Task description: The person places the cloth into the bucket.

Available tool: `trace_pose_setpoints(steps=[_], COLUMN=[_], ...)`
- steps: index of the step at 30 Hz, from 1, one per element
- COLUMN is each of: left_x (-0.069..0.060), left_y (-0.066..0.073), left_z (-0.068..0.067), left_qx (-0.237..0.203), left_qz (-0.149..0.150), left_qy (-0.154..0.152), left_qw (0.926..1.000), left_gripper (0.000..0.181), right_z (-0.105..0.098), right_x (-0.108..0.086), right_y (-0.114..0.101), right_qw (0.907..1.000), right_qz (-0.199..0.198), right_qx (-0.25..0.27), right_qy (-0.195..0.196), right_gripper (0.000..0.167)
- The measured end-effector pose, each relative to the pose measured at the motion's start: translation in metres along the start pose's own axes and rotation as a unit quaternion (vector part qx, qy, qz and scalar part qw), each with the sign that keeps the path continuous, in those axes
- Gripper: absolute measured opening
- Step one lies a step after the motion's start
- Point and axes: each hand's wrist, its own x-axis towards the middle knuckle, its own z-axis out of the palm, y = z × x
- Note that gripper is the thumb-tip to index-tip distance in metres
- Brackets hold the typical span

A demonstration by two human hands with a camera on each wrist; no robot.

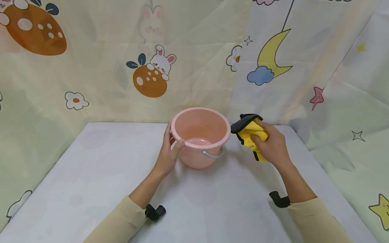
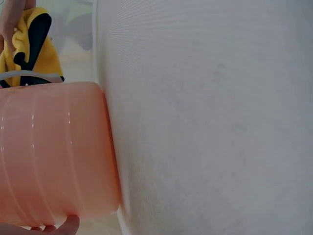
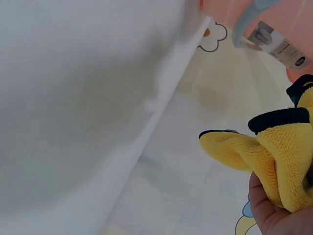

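Observation:
A pink plastic bucket [image 1: 199, 157] stands on the white table with its mouth up and its inside visible. My left hand [image 1: 168, 152] holds it by the left side, thumb at the rim and fingers round the outer wall; fingertips show low in the left wrist view. Its pale handle [image 1: 211, 155] hangs down on the near right side. To the right of the bucket, my right hand [image 1: 273, 143] grips a bunched yellow cloth [image 1: 250, 135] with a dark grey side and black edging, held above the table. Whether the cloth's tip touches the rim, I cannot tell.
The white table [image 1: 91, 168] extends on both sides of the bucket. Behind it hangs a patterned curtain [image 1: 197, 67] with rabbits, moons and stars. A label [image 3: 281, 46] is stuck on the bucket's wall. Black wrist mounts [image 1: 155, 212] sit on both forearms.

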Motion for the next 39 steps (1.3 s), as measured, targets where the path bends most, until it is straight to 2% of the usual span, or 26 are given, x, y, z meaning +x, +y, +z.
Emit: trace_pose_setpoints(steps=[9,20,29,39], left_x=[-0.001,0.0,-0.001,0.0], left_y=[0.003,0.001,0.003,0.001], left_z=[0.0,0.0,0.001,0.001], left_qx=[0.002,0.004,-0.006,-0.011], left_qz=[-0.009,-0.005,-0.003,-0.002], left_qy=[-0.001,0.0,-0.003,-0.006], left_qw=[1.0,1.0,1.0,0.9999], left_gripper=[0.082,0.081,0.081,0.082], right_z=[-0.009,-0.019,-0.023,-0.023], right_x=[0.002,0.006,0.011,0.015], right_y=[-0.013,-0.031,-0.049,-0.065], right_qw=[0.9997,0.9987,0.9965,0.9942], right_qz=[0.01,-0.004,-0.043,-0.064], right_qx=[0.019,0.048,0.068,0.084], right_qy=[0.006,0.018,0.025,0.022], right_gripper=[0.052,0.052,0.05,0.049])
